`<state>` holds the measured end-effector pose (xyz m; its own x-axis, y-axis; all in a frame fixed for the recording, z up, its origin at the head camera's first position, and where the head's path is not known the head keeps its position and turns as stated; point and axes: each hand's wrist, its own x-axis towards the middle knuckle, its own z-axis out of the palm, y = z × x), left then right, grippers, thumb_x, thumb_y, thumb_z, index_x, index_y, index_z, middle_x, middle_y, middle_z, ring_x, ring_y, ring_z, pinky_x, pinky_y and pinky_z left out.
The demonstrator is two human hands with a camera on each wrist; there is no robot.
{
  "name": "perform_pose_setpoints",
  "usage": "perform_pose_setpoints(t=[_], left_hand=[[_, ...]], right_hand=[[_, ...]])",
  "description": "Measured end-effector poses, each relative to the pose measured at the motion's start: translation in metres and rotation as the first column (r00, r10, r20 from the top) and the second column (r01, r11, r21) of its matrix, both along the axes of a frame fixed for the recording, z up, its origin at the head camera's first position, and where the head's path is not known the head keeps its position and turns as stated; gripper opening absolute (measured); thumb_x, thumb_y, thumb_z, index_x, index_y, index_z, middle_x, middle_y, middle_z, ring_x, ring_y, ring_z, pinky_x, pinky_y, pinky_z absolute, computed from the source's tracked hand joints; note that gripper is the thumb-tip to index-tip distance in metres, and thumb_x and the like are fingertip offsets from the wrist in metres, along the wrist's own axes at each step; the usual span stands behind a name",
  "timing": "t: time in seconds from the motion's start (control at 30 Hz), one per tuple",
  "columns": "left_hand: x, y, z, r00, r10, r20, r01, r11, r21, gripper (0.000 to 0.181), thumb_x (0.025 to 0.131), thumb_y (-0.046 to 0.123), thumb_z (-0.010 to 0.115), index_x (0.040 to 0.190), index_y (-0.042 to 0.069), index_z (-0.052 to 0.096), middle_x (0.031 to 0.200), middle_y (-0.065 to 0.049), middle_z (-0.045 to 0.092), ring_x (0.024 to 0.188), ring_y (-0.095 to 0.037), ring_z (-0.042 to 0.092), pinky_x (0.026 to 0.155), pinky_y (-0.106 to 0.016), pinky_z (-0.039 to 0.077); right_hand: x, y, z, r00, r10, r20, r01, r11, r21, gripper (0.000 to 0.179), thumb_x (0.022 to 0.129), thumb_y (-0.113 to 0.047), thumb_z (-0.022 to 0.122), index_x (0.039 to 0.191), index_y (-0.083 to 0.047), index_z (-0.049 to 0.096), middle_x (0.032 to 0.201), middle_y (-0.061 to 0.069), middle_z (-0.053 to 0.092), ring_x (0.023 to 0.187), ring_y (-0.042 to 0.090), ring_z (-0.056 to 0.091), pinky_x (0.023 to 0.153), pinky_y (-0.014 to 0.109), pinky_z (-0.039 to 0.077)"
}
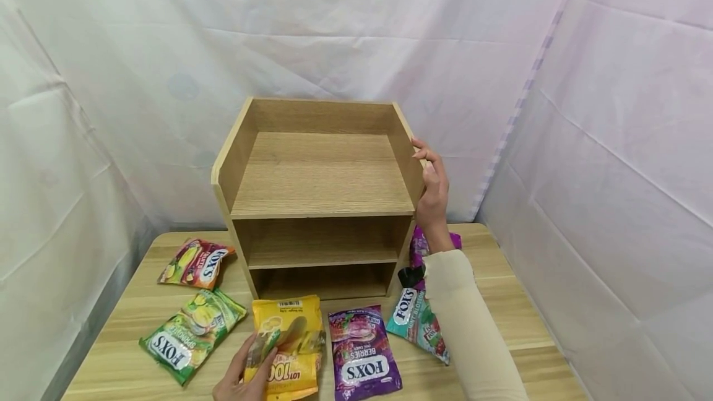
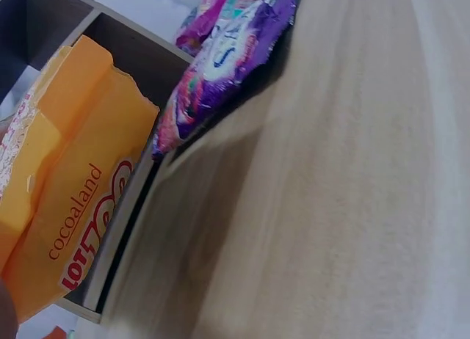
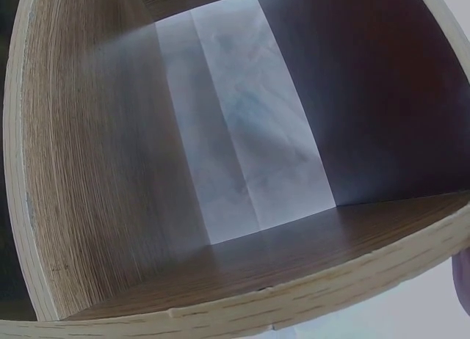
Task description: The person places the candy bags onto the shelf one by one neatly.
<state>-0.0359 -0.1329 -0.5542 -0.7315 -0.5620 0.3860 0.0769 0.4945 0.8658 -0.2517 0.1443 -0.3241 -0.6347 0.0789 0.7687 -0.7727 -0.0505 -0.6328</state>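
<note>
My left hand (image 1: 245, 375) holds a yellow Lot 100 candy bag (image 1: 289, 313) by its side, in front of the small wooden shelf (image 1: 323, 209). In the left wrist view the bag (image 2: 88, 185) is tilted, its "cocoaland" print showing and its surface creased. My right hand (image 1: 433, 197) grips the shelf's right side panel, with fingertips over its top edge. The right wrist view looks into the shelf's wooden top tray (image 3: 95, 163); only a sliver of a finger shows at its right border. The shelf's two lower compartments hold nothing visible.
A purple Fox's Berries bag (image 1: 362, 351) lies right of the yellow bag. Beyond it are a teal Fox's bag (image 1: 414, 320) and a purple bag (image 1: 419, 249) partly behind my right arm. Green (image 1: 192, 333) and red-orange (image 1: 195, 262) Fox's bags lie left. White cloth (image 1: 334, 17) surrounds the table.
</note>
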Motion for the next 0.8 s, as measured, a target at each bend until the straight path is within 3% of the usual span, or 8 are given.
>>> perform_pose_setpoints(t=[0.17, 0.43, 0.63, 0.7, 0.8], left_hand=[[-0.001, 0.001, 0.005, 0.999, -0.014, -0.037, 0.013, 1.000, -0.012, 0.060, 0.063, -0.010, 0.084, 0.116, 0.012, 0.070, 0.081, -0.011, 0.072, 0.076, 0.016, 0.057, 0.065, -0.007, 0.048], [0.001, -0.006, 0.019, 0.982, -0.131, -0.133, 0.125, 0.991, -0.054, 0.065, 0.061, -0.017, 0.082, 0.120, 0.005, 0.067, 0.087, -0.003, 0.073, 0.084, 0.011, 0.060, 0.066, -0.008, 0.049], [-0.002, -0.003, 0.030, 0.974, -0.141, -0.176, 0.151, 0.988, 0.042, 0.062, 0.062, -0.021, 0.079, 0.120, 0.001, 0.066, 0.099, 0.004, 0.069, 0.084, 0.005, 0.064, 0.064, -0.012, 0.052], [-0.004, -0.003, 0.030, 0.957, -0.166, -0.237, 0.182, 0.982, 0.048, 0.064, 0.060, -0.026, 0.076, 0.119, -0.005, 0.064, 0.100, 0.001, 0.069, 0.086, 0.002, 0.065, 0.065, -0.012, 0.052], [-0.008, -0.004, 0.029, 0.906, -0.229, -0.357, 0.257, 0.966, 0.031, 0.067, 0.055, -0.035, 0.070, 0.118, -0.013, 0.061, 0.103, -0.010, 0.070, 0.091, -0.004, 0.066, 0.069, -0.014, 0.053]], right_hand=[[0.000, 0.000, 0.001, 1.000, 0.000, 0.002, 0.000, 1.000, 0.005, 0.035, 0.089, -0.010, 0.028, 0.105, 0.019, 0.038, 0.135, 0.034, 0.039, 0.130, 0.039, 0.034, 0.100, 0.039, 0.034], [-0.001, 0.000, 0.001, 1.000, -0.016, -0.015, 0.016, 1.000, 0.012, 0.033, 0.089, -0.008, 0.028, 0.103, 0.020, 0.038, 0.132, 0.037, 0.039, 0.130, 0.041, 0.035, 0.101, 0.038, 0.035], [-0.001, 0.000, 0.001, 0.999, -0.016, -0.028, 0.017, 1.000, 0.022, 0.032, 0.089, -0.007, 0.027, 0.103, 0.019, 0.038, 0.132, 0.038, 0.038, 0.130, 0.041, 0.034, 0.100, 0.039, 0.036], [-0.001, 0.001, 0.002, 1.000, -0.015, -0.026, 0.015, 1.000, 0.023, 0.032, 0.089, -0.008, 0.027, 0.103, 0.019, 0.038, 0.132, 0.038, 0.038, 0.130, 0.041, 0.035, 0.100, 0.039, 0.036], [-0.001, 0.001, 0.003, 1.000, -0.012, -0.023, 0.013, 1.000, 0.027, 0.033, 0.089, -0.007, 0.027, 0.104, 0.020, 0.038, 0.132, 0.038, 0.038, 0.129, 0.041, 0.035, 0.100, 0.040, 0.036]])
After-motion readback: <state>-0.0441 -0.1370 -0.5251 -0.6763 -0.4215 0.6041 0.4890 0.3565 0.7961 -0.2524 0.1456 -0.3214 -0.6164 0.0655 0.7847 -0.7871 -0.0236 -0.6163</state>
